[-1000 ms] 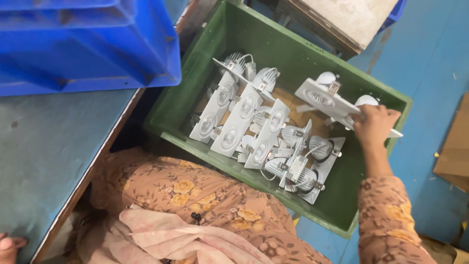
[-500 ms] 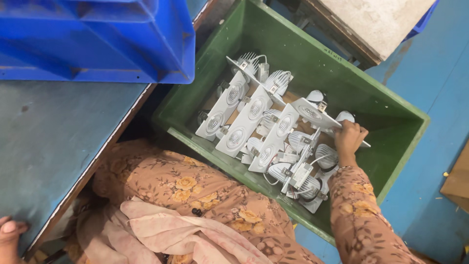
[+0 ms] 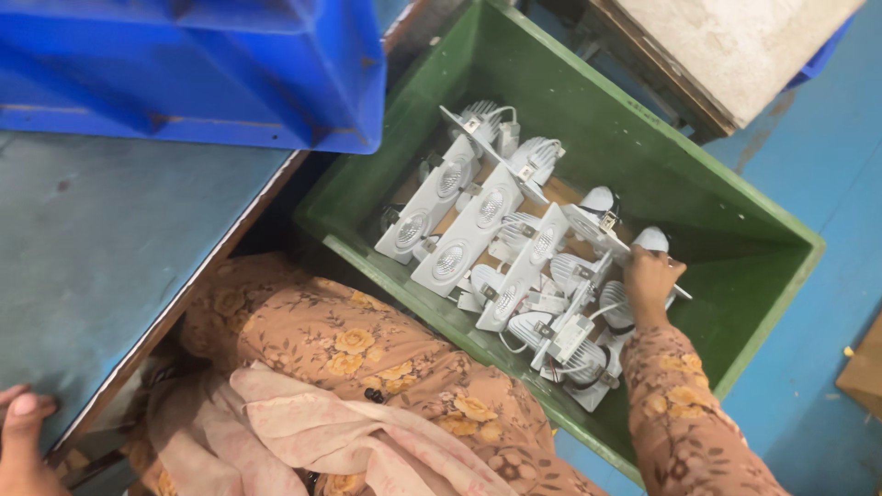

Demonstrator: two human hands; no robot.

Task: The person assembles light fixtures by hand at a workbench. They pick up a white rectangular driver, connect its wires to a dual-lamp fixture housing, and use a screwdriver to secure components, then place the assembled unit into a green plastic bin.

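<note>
Fingers of the right hand (image 3: pixel 649 278) are curled around one end of a white twin-lamp fixture (image 3: pixel 602 230), which rests tilted on the pile of similar white fixtures (image 3: pixel 478 220) inside the green crate (image 3: pixel 735 211). The left hand (image 3: pixel 23 432) lies at the counter (image 3: pixel 110 248) edge, fingers loosely together, holding nothing. A blue crate (image 3: pixel 202 64) sits on the counter.

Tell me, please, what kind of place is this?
Probably a small workshop or factory for light fittings. A green crate holds many identical white light fixtures, a blue crate sits on a worn worktable, and the right hand handles one fixture.
</note>
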